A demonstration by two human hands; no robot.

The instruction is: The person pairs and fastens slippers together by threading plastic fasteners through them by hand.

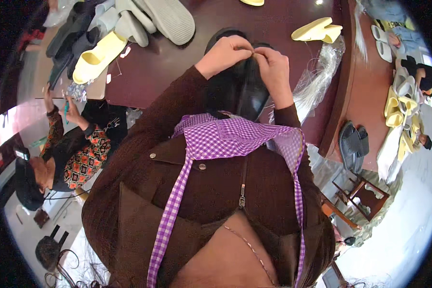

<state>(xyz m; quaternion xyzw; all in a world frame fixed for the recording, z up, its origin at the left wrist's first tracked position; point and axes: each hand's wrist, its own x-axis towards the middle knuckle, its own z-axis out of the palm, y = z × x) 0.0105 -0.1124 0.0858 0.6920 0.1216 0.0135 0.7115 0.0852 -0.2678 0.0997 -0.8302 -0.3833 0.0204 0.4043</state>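
At the far left a co-worker in patterned sleeves (86,161) holds a teal-handled tool (66,113) beside the edge of the desk (173,81). Just above that co-worker's hands, dark slippers (67,36) lie heaped, and a pale yellow slipper (101,56) rests right next to them, its open end toward the co-worker. Grey slippers (168,19) are piled a little further right, one showing its ribbed sole. In the middle, the wearer's left hand (224,56) reaches over a black item (247,86) (glossy in places, perhaps footwear, but its full shape is hidden), which sits at the desk's near side, just beyond the purple checked apron (225,137). The right hand (275,72) meets the left over it; both hands are pinched, thumbs and fingertips drawn together and nearly touching, and whatever is between them is too small to tell. To the right, a yellow pair of slippers (318,31) lies near a bundle of clear plastic (319,77). Beyond a raised dark edge, a black pair of slippers (354,146) sits on a reddish-brown surface (365,91), with a heap of yellow and grey slippers (401,108) at the far right.
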